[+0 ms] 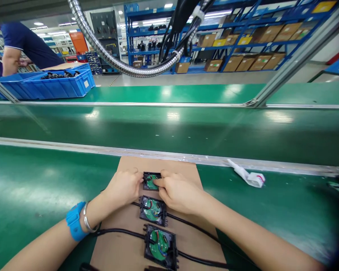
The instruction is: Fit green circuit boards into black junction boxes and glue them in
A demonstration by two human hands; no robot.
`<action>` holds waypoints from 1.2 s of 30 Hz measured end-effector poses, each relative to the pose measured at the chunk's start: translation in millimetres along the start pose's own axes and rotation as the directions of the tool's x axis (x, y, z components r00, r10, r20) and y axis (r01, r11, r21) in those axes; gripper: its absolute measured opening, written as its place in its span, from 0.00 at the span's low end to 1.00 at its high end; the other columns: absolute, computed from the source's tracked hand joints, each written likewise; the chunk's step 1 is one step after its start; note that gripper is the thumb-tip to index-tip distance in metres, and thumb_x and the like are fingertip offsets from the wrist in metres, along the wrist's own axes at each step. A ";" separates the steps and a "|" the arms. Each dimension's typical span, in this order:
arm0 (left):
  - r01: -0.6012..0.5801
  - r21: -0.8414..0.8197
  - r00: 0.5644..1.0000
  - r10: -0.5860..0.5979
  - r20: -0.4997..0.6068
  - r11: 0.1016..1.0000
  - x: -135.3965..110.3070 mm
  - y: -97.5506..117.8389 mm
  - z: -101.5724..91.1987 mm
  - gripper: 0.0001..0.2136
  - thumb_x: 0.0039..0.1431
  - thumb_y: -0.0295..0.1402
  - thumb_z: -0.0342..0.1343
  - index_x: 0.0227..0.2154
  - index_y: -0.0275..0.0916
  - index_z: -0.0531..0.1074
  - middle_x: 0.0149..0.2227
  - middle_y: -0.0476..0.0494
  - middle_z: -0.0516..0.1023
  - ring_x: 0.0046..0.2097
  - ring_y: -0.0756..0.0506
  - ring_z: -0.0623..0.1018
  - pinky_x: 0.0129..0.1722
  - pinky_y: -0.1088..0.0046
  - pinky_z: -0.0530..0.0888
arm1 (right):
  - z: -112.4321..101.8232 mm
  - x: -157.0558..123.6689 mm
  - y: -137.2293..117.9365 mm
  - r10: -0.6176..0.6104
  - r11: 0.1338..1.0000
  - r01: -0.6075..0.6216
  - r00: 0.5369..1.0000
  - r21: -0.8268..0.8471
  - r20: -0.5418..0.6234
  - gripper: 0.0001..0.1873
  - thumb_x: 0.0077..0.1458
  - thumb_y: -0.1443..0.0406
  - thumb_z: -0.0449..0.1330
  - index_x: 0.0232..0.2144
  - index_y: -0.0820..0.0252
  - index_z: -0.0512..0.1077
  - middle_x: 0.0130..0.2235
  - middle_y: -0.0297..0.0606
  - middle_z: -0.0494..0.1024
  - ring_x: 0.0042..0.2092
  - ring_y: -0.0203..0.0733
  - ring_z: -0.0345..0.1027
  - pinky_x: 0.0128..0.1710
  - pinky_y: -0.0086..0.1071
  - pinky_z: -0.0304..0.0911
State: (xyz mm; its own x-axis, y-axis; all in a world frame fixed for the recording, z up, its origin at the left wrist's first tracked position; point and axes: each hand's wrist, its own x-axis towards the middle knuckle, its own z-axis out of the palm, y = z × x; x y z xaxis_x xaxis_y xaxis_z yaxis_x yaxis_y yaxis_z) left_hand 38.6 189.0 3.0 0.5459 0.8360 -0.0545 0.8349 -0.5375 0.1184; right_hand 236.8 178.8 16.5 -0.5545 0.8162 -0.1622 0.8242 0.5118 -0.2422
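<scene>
Three open black boxes with round green circuit boards lie in a row on a brown cardboard sheet (pixel 121 241). My left hand (pixel 124 187) grips the left side of the farthest box (pixel 150 181), fingers curled. My right hand (pixel 178 192) pinches at that box's board from the right. The middle box (pixel 153 210) sits just below my hands. The nearest box (pixel 161 246) lies closest to me. Black cables (pixel 194 226) run out from the boxes to both sides. A blue wristband and a metal bangle are on my left wrist.
A crumpled white scrap (pixel 250 176) lies to the right by the metal rail. Beyond runs a green conveyor belt (pixel 169 128). A blue bin (pixel 56 82) of black parts stands far left, with a person in blue (pixel 22 45) behind it. A flexible metal hose (pixel 113 60) hangs overhead.
</scene>
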 end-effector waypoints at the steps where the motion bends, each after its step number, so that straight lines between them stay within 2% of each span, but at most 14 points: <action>1: -0.015 0.046 1.000 0.015 0.004 0.999 -0.7 3.0 0.6 0.11 0.61 0.25 0.44 0.35 0.35 0.72 0.34 0.40 0.75 0.36 0.42 0.77 0.34 0.68 0.72 | 0.0 -0.4 -0.1 -0.005 1.000 0.005 1.000 0.002 -0.005 0.16 0.56 0.67 0.47 0.33 0.60 0.76 0.33 0.41 0.72 0.33 0.43 0.70 0.31 0.33 0.54; 6: -0.112 0.227 0.994 0.106 0.041 0.967 -0.7 12.6 -2.0 0.09 0.56 0.20 0.46 0.34 0.31 0.72 0.34 0.34 0.75 0.35 0.38 0.76 0.33 0.63 0.73 | 0.1 -1.8 0.5 -0.021 1.000 0.020 0.999 -0.009 -0.037 0.17 0.54 0.68 0.48 0.35 0.60 0.76 0.32 0.41 0.72 0.33 0.43 0.71 0.31 0.34 0.54; 10: -0.141 0.293 0.990 0.136 0.036 0.946 -4.3 9.1 -5.3 0.09 0.57 0.22 0.47 0.35 0.34 0.72 0.32 0.39 0.74 0.34 0.41 0.76 0.33 0.66 0.73 | -0.2 -3.4 -1.8 0.005 1.000 -0.006 0.999 -0.009 -0.040 0.17 0.54 0.67 0.48 0.36 0.60 0.77 0.33 0.43 0.74 0.32 0.45 0.71 0.28 0.34 0.54; 14: -0.137 0.399 0.989 0.147 0.005 0.907 -10.5 3.5 -0.8 0.10 0.56 0.20 0.47 0.36 0.34 0.71 0.31 0.41 0.74 0.33 0.44 0.75 0.32 0.68 0.72 | -0.6 -2.6 -2.4 0.023 1.000 -0.023 0.999 0.015 -0.026 0.17 0.54 0.67 0.48 0.35 0.61 0.77 0.35 0.45 0.75 0.33 0.47 0.72 0.28 0.34 0.55; 19: -0.254 0.479 0.967 0.232 0.106 0.840 -8.3 4.5 7.2 0.12 0.54 0.17 0.46 0.35 0.30 0.73 0.30 0.37 0.74 0.30 0.41 0.75 0.28 0.65 0.71 | 1.1 -1.4 -0.1 0.021 0.998 -0.020 1.000 0.053 -0.013 0.15 0.54 0.67 0.50 0.34 0.62 0.76 0.36 0.46 0.76 0.33 0.46 0.72 0.28 0.33 0.56; 23: -0.288 0.500 0.957 0.263 0.122 0.817 -5.2 3.7 4.4 0.13 0.55 0.17 0.45 0.37 0.28 0.73 0.30 0.35 0.74 0.31 0.40 0.75 0.29 0.65 0.70 | 0.3 -1.9 -1.0 0.034 0.998 -0.034 0.999 0.055 0.010 0.14 0.55 0.68 0.50 0.35 0.64 0.76 0.37 0.48 0.76 0.32 0.46 0.72 0.26 0.33 0.54; 25: -0.260 0.488 0.963 0.258 0.072 0.833 -7.9 1.5 3.0 0.13 0.57 0.19 0.45 0.41 0.29 0.73 0.29 0.38 0.74 0.31 0.42 0.74 0.29 0.66 0.70 | -0.6 -2.2 -1.9 0.040 0.998 -0.041 0.999 0.046 0.016 0.14 0.55 0.68 0.50 0.36 0.64 0.76 0.37 0.48 0.75 0.33 0.47 0.72 0.26 0.33 0.54; 27: -0.189 0.459 0.970 0.238 -0.050 0.868 -12.7 -0.5 3.6 0.14 0.58 0.20 0.44 0.43 0.31 0.72 0.28 0.42 0.73 0.29 0.45 0.74 0.28 0.69 0.70 | -1.3 -2.3 -2.5 0.031 0.998 -0.032 0.999 0.046 0.020 0.14 0.55 0.68 0.50 0.35 0.64 0.76 0.36 0.48 0.75 0.34 0.47 0.72 0.26 0.33 0.54; 29: -0.130 0.429 0.959 0.224 -0.175 0.894 -17.2 -1.7 5.2 0.15 0.60 0.21 0.43 0.44 0.33 0.72 0.27 0.44 0.73 0.28 0.46 0.73 0.28 0.70 0.69 | -1.4 -2.4 -2.8 0.013 0.999 -0.014 1.000 0.046 0.022 0.14 0.56 0.68 0.50 0.35 0.64 0.76 0.36 0.48 0.76 0.34 0.48 0.72 0.26 0.33 0.54; 30: -0.129 0.425 0.952 0.233 -0.201 0.896 -18.5 -2.1 5.9 0.15 0.60 0.21 0.43 0.44 0.33 0.72 0.27 0.44 0.73 0.28 0.46 0.73 0.27 0.70 0.69 | -1.4 -2.3 -2.9 0.006 0.999 -0.007 1.000 0.044 0.019 0.14 0.56 0.68 0.50 0.35 0.64 0.76 0.36 0.48 0.76 0.34 0.48 0.72 0.27 0.33 0.54; 32: -0.179 0.444 0.949 0.274 -0.159 0.878 -18.8 -2.4 5.9 0.15 0.60 0.21 0.43 0.44 0.32 0.72 0.27 0.43 0.73 0.29 0.46 0.74 0.28 0.70 0.69 | -1.2 -2.2 -2.9 0.005 0.999 -0.005 1.000 0.044 0.006 0.14 0.55 0.68 0.51 0.35 0.64 0.76 0.36 0.48 0.76 0.34 0.48 0.72 0.27 0.33 0.54; 36: -0.274 0.495 0.956 0.289 0.047 0.825 -12.7 -0.2 0.3 0.13 0.58 0.20 0.46 0.42 0.29 0.72 0.30 0.40 0.74 0.31 0.43 0.75 0.29 0.67 0.71 | -1.4 -1.7 -2.9 0.014 0.999 -0.014 1.000 0.046 0.008 0.13 0.55 0.68 0.51 0.35 0.63 0.76 0.37 0.48 0.76 0.33 0.48 0.73 0.25 0.32 0.53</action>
State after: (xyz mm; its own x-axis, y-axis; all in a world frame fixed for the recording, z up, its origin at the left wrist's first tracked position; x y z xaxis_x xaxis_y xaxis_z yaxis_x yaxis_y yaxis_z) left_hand 31.5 178.4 3.4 0.7665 0.6389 -0.0648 0.5736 -0.7265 -0.3783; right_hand 235.6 176.3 18.9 -0.5441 0.8210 -0.1727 0.8257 0.4876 -0.2836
